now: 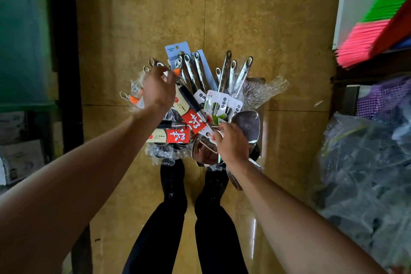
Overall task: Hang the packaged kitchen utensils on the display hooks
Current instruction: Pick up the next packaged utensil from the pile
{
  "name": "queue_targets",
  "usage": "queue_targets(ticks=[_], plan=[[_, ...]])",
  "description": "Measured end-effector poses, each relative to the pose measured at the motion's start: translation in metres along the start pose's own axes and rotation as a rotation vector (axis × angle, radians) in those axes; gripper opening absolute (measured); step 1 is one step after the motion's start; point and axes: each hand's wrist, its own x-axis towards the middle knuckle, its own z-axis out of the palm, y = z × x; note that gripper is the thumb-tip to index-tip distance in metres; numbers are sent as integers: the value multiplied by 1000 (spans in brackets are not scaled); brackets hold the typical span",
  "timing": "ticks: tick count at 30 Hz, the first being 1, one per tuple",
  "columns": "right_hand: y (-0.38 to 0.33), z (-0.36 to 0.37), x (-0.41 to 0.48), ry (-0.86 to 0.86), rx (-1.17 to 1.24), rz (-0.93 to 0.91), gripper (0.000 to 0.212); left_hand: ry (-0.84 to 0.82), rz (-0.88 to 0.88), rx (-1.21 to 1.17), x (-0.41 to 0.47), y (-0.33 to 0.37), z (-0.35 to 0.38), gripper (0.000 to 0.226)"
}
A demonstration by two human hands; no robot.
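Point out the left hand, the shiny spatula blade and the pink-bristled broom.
left hand (159,92): head view, back of the hand.
shiny spatula blade (248,125): head view, middle of the blade.
pink-bristled broom (360,40): head view, pink bristles.

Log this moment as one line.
left grip: holds handles | right grip: pinches red-label utensil | pile: unhung | hooks: not visible

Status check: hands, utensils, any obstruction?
Left hand among utensil handles, grip unclear. Right hand pinching a carded utensil. Pile unhung, no hooks in view.
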Motion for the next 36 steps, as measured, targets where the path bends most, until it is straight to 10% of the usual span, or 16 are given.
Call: queue_targets(ticks=[7, 22, 36], plan=[[-17, -68, -11, 261, -49, 60, 61, -236, 702, 551, -59, 70, -6, 68], [-11, -287, -98, 723, 92, 223, 70, -297, 1335, 732, -174, 298, -59, 76], [134, -302, -349, 928, 76, 593, 68, -536, 1832, 727, -435, 327, 11, 78]])
